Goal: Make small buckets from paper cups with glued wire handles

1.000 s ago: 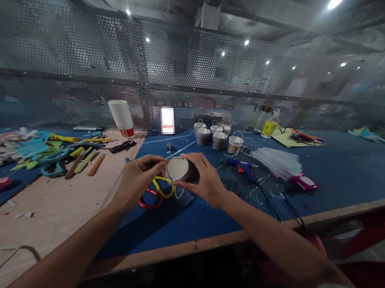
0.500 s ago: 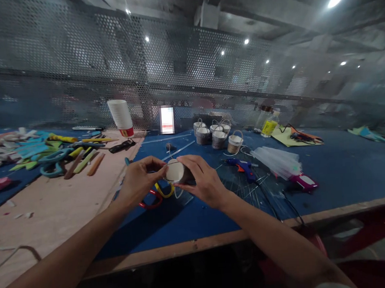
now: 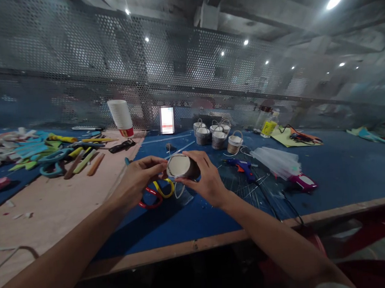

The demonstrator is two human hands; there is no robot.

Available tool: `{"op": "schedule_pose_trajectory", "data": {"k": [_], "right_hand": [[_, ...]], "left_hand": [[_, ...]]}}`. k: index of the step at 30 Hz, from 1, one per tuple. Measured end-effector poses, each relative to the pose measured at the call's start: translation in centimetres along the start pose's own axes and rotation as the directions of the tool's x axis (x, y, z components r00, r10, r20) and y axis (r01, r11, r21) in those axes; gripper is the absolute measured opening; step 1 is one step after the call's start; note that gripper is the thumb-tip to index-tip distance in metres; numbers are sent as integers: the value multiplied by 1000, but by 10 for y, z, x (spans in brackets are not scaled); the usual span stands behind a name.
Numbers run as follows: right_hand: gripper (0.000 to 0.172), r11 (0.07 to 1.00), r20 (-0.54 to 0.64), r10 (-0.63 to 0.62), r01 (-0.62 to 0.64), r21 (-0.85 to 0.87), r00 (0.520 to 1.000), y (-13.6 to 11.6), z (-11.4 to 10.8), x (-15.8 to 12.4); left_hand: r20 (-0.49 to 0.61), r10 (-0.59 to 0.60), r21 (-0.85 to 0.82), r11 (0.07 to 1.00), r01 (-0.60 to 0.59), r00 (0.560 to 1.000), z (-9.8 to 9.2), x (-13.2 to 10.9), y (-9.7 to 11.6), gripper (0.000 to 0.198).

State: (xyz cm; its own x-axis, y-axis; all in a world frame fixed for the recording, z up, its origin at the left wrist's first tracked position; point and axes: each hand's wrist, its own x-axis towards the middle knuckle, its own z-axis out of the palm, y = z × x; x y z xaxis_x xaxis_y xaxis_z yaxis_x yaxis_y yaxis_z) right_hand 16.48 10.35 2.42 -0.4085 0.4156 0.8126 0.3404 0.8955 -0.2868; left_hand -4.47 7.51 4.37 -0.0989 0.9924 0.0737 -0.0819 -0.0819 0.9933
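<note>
My right hand [image 3: 209, 180] is wrapped round a small paper cup [image 3: 180, 165], its white inside tilted towards me and its outer side greyish. A thin dark line, perhaps cord, runs along the rim. At the cup's left edge, the thumb and fingers of my left hand [image 3: 140, 175] are pinched together; what is between them is too small to make out. Beneath the hands lie scissors [image 3: 152, 198] with a red and a yellow handle loop. A loop of white cord [image 3: 179, 191] shows just under the cup.
Several small cup buckets [image 3: 219, 140] with looped handles stand behind. To the right lie a blue glue gun [image 3: 242, 167], clear glue sticks [image 3: 278, 160] and a small bottle [image 3: 269, 126]. Stacked paper cups [image 3: 119, 113], teal-handled scissors [image 3: 55, 163] and coloured scraps [image 3: 32, 147] are on the left.
The cup has turned so more of its white opening faces me, and it has shifted slightly right with my right hand. My left fingers stay at its left edge.
</note>
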Motion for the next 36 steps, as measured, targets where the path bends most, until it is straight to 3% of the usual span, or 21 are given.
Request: {"op": "schedule_pose_trajectory", "data": {"k": [9, 13, 16, 23, 27, 32, 36], "right_hand": [[64, 953, 159, -214, 242, -184, 964, -3, -2, -3], [64, 946, 181, -235, 268, -182, 955, -3, 1, -3], [63, 969, 139, -169, 190, -158, 976, -2, 2, -2], [64, 1000, -1, 16, -16, -17, 1000, 0, 4, -1], [59, 995, -59, 93, -91, 41, 994, 1, 6, -1], [59, 962, -85, 229, -212, 173, 970, 2, 6, 0], [60, 915, -50, 299, -272, 299, 953, 2, 6, 0]], "left_hand": [[-78, 122, 147, 983, -109, 990, 5, -3, -3, 31], [-102, 187, 248, 956, -157, 977, 6, -3, -5, 28], [-88, 244, 291, 934, -209, 966, 7, -3, -4, 27], [-64, 139, 80, 988, -134, 988, 3, -1, -5, 30], [-36, 145, 75, 987, -142, 989, 3, -2, -5, 28], [-39, 298, 219, 934, -283, 954, 8, -12, 4, 25], [35, 503, 412, 780, -471, 864, 6, -16, 7, 16]]}}
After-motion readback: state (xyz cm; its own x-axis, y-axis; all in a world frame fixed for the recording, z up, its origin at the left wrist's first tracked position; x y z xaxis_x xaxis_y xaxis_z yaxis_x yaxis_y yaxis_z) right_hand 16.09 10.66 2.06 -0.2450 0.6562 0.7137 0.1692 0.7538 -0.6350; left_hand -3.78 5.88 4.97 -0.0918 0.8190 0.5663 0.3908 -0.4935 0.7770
